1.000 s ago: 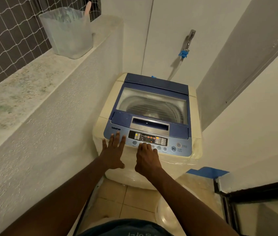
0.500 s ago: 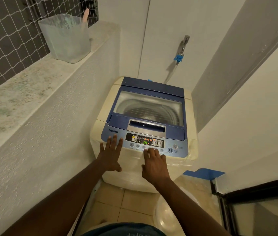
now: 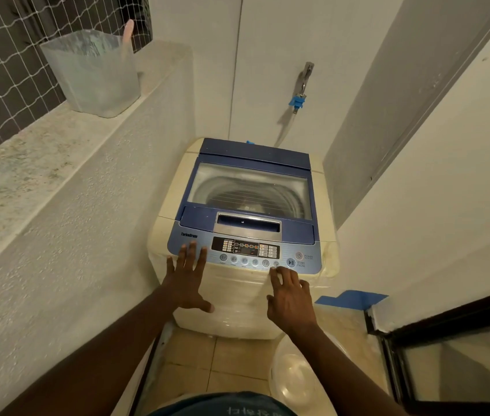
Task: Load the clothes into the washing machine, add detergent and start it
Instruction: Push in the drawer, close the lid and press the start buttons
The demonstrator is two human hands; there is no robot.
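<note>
A cream top-loading washing machine (image 3: pixel 237 301) with a blue lid stands ahead of me. Its clear lid window (image 3: pixel 251 189) is closed and shows the drum with something pale inside. The blue control panel (image 3: pixel 245 253) runs along the front edge, its small display lit. My left hand (image 3: pixel 188 280) lies flat with spread fingers on the panel's left end. My right hand (image 3: pixel 290 295) hovers at the front edge, fingertips at the row of buttons just left of the start/pause button (image 3: pixel 290 262). Neither hand holds anything.
A frosted plastic container (image 3: pixel 93 73) with a pink handle sticking out stands on the ledge at left. A tap (image 3: pixel 302 85) with a blue hose fitting is on the back wall. A clear round lid (image 3: pixel 297 382) lies on the tiled floor by a dark door frame (image 3: pixel 447 331).
My right hand has slid rightward along the button row toward the start/pause button. The panel display lit up. My left hand has stayed put; my head has pulled back slightly.
</note>
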